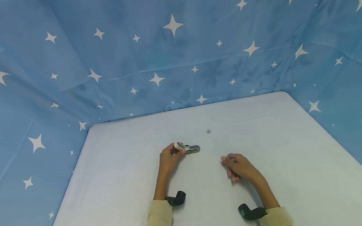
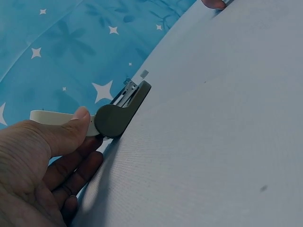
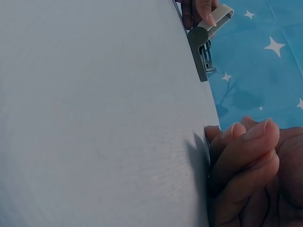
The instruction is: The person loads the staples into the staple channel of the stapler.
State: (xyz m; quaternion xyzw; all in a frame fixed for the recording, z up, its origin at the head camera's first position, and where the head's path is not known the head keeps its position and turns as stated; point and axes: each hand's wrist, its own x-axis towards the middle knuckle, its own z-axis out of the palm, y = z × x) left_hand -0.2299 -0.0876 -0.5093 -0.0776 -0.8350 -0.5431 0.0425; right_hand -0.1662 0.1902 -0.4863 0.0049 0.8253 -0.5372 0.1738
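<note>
A small stapler (image 1: pixel 192 149) lies folded wide open, its dark green base on the table and its white top cover (image 2: pixel 52 117) swung back. My left hand (image 1: pixel 170 160) pinches that white cover between thumb and fingers, at the hinge end. The metal staple channel (image 2: pixel 125 96) shows along the base. My right hand (image 1: pixel 241 165) rests to the right of the stapler, apart from it, fingers loosely curled. In the right wrist view, nothing shows between the right hand's fingers (image 3: pixel 244 151). Beyond the stapler lies a small grey piece (image 1: pixel 208 131), like a short strip of staples.
A white cloth covers the table (image 1: pixel 123 149). Blue curtains (image 1: pixel 150 51) with white stars hang along its back and both sides. A black wrist camera (image 1: pixel 176 198) is strapped on the left wrist and another black camera (image 1: pixel 251 212) on the right.
</note>
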